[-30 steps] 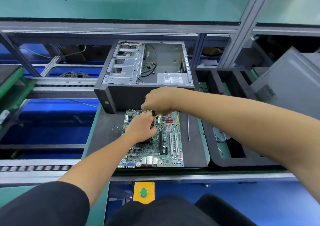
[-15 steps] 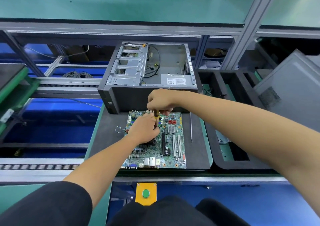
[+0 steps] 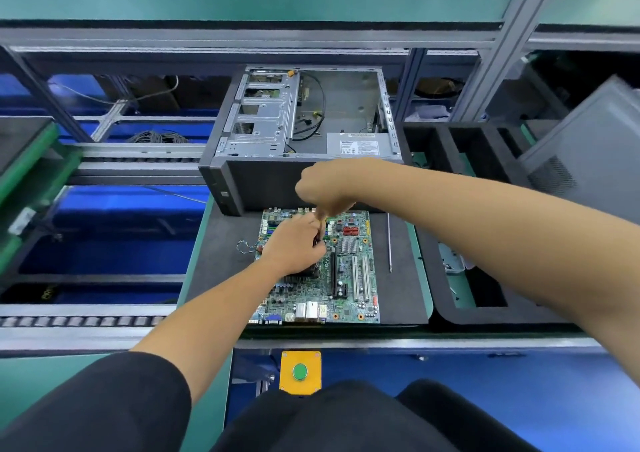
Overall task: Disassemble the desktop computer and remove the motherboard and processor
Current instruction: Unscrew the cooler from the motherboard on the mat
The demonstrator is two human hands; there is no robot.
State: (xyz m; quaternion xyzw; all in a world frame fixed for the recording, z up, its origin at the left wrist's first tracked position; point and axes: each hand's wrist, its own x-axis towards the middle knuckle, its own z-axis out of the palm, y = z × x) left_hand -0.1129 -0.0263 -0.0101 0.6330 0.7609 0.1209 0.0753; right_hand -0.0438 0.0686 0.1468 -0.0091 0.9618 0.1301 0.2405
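Note:
A green motherboard lies flat on a dark foam mat in front of the emptied desktop case, which lies open on its side. My right hand grips a screwdriver with a yellow and black handle, held upright over the board's upper middle. My left hand rests over the board's cooler area, its fingers curled at the screwdriver's shaft. The processor and most of the cooler are hidden under my left hand.
A thin metal rod lies on the mat right of the board. Black foam trays stand to the right, a grey case panel beyond them. A roller conveyor runs at left. A yellow box with a green button sits below the bench edge.
Both hands stay at the same place on the board with the screwdriver upright. My head has shifted slightly, so the scene sits a little lower and more to the right.

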